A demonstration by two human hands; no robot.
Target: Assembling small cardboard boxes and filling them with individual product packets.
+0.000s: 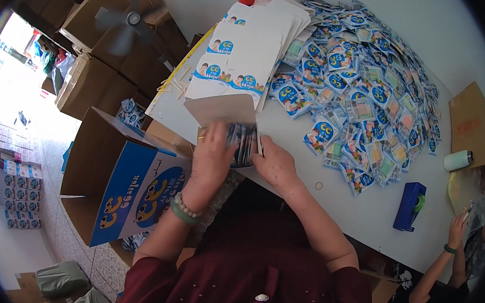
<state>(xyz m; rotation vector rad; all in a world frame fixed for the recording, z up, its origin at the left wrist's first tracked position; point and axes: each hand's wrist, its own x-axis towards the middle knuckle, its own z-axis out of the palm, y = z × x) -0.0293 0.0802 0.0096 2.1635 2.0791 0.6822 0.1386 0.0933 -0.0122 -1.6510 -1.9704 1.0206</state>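
A small white carton (222, 108) stands at the table's near edge with its flap raised. Inside it, a row of small sachets (243, 143) is packed on edge. My left hand (215, 149) reaches into the carton's left side, its fingers bent down and its thumb against the sachets; the fingertips are hidden. At the carton's right wall, my right hand (276, 163) is closed on the box, the thumb along the near side. Right of it spreads a big heap of blue-and-white sachets (340, 85). Flat printed carton blanks (252, 42) are stacked behind the carton.
A blue tape dispenser (409, 206), a rubber band (318, 186) and a thread spool (458, 161) are on the table's right. Left of me stands a large open blue carton (135, 194). A fan (133, 19) is beyond it. Another person's hand (458, 228) works at the far right.
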